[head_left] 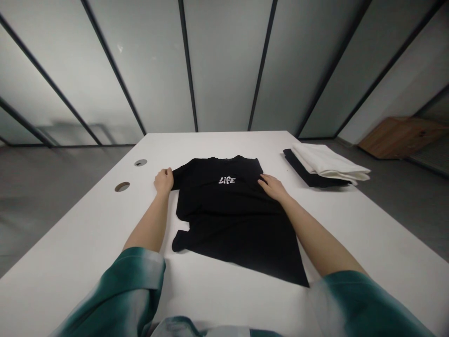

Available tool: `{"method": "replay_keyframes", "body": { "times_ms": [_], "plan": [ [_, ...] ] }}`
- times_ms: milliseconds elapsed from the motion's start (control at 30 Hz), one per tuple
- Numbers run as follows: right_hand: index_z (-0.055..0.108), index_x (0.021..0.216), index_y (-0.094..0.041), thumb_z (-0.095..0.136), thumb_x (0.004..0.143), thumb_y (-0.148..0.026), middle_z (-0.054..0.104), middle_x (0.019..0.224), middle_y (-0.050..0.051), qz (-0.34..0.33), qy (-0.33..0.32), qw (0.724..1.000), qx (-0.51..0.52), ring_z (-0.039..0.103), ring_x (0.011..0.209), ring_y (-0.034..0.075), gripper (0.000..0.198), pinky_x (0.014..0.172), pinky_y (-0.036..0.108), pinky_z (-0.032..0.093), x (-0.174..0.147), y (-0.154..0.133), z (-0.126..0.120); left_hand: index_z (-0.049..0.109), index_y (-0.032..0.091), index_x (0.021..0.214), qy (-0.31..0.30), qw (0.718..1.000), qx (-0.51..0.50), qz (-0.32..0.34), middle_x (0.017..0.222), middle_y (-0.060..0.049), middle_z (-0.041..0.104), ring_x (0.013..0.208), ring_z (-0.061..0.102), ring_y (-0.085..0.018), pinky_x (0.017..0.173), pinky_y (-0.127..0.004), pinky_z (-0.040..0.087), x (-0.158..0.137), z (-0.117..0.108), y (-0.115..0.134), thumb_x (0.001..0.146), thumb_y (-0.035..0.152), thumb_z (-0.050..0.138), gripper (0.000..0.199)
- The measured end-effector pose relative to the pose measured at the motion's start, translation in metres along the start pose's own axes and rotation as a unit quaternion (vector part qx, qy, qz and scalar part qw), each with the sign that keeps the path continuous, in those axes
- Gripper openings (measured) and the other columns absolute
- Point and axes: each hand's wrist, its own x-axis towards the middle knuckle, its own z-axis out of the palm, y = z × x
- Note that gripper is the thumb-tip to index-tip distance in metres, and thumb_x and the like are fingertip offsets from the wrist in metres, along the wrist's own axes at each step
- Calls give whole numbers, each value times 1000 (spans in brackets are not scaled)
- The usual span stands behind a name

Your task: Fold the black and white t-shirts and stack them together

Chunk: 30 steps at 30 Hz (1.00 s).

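A black T-shirt (228, 201) with a white printed graphic on its chest lies spread on the white table (217, 309), collar at the far side. Its lower left side is folded and bunched, and the hem runs at a slant towards the near right. My left hand (163, 180) is closed on the end of the left sleeve. On the shirt's right edge, by the other sleeve, rests my right hand (273, 186), its fingers stretched out and the thumb apart from them.
Folded white cloth (326, 161) is stacked on folded black cloth (308, 178) at the table's right edge. Two round holes, one of them capped (141, 163), are at the left. Frosted glass panels (224, 65) stand behind the table. A wooden object (400, 135) is at the far right.
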Motion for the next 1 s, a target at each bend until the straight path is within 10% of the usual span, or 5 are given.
{"method": "replay_keyframes", "body": {
  "times_ms": [333, 700, 867, 1000],
  "plan": [
    [58, 139, -12, 39, 100, -44, 56, 145, 15, 2, -6, 1000, -9, 49, 136, 29, 54, 116, 45, 35, -1, -2, -1, 48, 19, 147, -149, 976, 9, 156, 147, -11, 54, 134, 51, -31, 113, -40, 38, 5, -3, -12, 72, 22, 63, 76],
    [57, 140, -13, 41, 99, -45, 55, 145, 15, 4, -12, 1000, -3, 48, 137, 29, 54, 116, 45, 35, -2, -3, -4, 72, 16, 106, -35, 998, -36, 24, 115, -14, 73, 113, 64, -29, 97, -38, 47, 9, 2, -9, 94, 32, 34, 43],
    [57, 141, -17, 41, 99, -47, 55, 145, 14, -2, -4, 1000, 6, 48, 137, 30, 54, 116, 48, 35, -1, 1, -1, 53, 20, 140, -116, 983, -55, 132, 138, -9, 62, 126, 57, -26, 104, -35, 45, 10, 4, -14, 74, 18, 57, 66],
    [57, 141, -16, 42, 98, -46, 55, 145, 13, -1, -4, 1000, 4, 48, 137, 30, 54, 115, 48, 35, -1, 1, -1, 65, 19, 126, -108, 985, -1, 132, 126, -11, 69, 118, 62, -29, 100, -37, 47, 8, 3, -11, 82, 23, 53, 45]
  ]
}}
